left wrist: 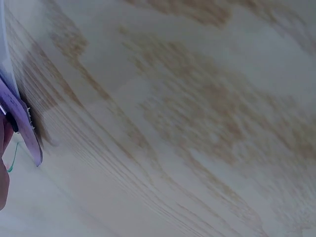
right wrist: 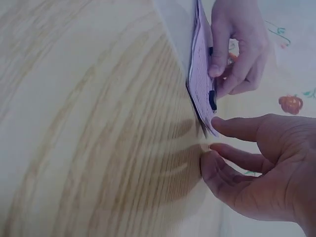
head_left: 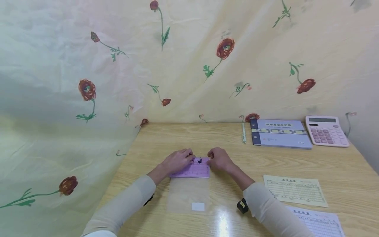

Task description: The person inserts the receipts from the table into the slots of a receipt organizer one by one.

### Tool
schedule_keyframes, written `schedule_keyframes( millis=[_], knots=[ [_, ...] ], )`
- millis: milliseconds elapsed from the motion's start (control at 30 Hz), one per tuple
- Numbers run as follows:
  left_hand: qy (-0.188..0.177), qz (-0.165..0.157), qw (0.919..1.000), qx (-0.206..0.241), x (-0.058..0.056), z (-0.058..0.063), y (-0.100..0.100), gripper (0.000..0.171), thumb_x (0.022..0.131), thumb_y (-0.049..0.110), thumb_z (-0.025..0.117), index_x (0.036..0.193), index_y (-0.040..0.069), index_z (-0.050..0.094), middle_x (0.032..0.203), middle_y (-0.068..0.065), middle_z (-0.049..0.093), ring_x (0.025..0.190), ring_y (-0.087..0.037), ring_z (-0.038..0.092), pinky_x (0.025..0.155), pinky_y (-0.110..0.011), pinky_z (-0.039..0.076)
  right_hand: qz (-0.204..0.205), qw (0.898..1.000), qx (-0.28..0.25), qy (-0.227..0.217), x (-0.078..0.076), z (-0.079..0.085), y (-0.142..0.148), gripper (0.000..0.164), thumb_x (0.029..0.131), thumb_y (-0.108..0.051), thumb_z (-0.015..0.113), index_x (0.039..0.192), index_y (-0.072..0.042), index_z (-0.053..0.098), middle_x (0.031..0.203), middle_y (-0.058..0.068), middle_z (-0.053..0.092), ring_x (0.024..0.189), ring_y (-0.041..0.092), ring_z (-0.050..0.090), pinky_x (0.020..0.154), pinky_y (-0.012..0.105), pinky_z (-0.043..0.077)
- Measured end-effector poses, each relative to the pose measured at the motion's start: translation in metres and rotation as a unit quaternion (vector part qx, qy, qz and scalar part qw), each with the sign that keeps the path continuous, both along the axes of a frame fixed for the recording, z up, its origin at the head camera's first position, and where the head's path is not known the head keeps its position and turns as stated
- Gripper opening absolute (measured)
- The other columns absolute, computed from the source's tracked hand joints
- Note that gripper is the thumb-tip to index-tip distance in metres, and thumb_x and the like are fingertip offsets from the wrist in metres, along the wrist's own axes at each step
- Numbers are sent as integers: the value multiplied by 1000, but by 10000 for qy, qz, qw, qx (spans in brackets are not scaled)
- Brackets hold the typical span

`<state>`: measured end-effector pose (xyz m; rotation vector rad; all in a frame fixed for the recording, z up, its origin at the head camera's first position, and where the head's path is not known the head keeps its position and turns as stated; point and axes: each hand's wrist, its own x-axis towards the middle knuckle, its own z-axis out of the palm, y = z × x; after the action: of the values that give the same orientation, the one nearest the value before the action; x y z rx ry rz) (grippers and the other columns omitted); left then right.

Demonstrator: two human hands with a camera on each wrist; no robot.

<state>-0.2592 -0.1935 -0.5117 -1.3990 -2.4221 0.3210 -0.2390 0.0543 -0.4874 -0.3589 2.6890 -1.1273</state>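
Observation:
A stack of purple printed slips (head_left: 193, 171) lies at the middle of the table, a thin metal fastener with a black slider (head_left: 199, 161) at its far edge. My left hand (head_left: 179, 162) grips this edge; in the right wrist view, its thumb presses the front of the slips beside a black piece (right wrist: 213, 100), fingers behind. My right hand (head_left: 219, 159) is at the stack's far right corner. Its thumb touches the corner, and a gap shows between thumb and forefinger (right wrist: 239, 155). In the left wrist view, only the stack's edge (left wrist: 22, 118) and a bit of the left hand show.
A thin pale sheet (head_left: 180, 194) with a white label (head_left: 198, 206) extends from the slips toward me. On the right lie two printed forms (head_left: 296, 190), a blue ledger (head_left: 279, 140), a pen (head_left: 244, 133) and a pink calculator (head_left: 327, 131). A flowered curtain (head_left: 183, 72) hangs behind the table.

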Motion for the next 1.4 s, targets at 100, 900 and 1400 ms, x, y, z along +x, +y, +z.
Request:
schedule_keyframes(
  millis=[100, 900, 1400],
  knots=[
    [24, 36, 9999, -101, -2, -2, 1, 31, 111, 28, 60, 132, 9, 73, 125, -6, 62, 107, -15, 66, 88, -24, 59, 60, 9995, 233, 199, -2, -2, -2, 28, 91, 0, 79, 116, 11, 74, 95, 12, 68, 86, 23, 60, 74, 35, 54],
    [145, -161, 9997, 93, -4, -7, 1, 29, 110, 28, 62, 128, 8, 75, 122, -7, 63, 102, -15, 66, 83, -23, 60, -478, 9834, -1163, -1305, -5, 2, -1, 23, 98, -10, 76, 110, 10, 77, 83, 13, 76, 68, 22, 74, 63, 31, 63],
    [706, -44, 9960, -551, 2, -7, 0, 28, 108, 13, 64, 133, 4, 72, 126, -9, 61, 109, -17, 67, 94, -23, 58, -817, 9824, -1393, -943, 2, -7, -11, 17, 98, -2, 74, 107, 12, 77, 89, 17, 76, 62, 19, 72, 58, 30, 63]
  ],
)
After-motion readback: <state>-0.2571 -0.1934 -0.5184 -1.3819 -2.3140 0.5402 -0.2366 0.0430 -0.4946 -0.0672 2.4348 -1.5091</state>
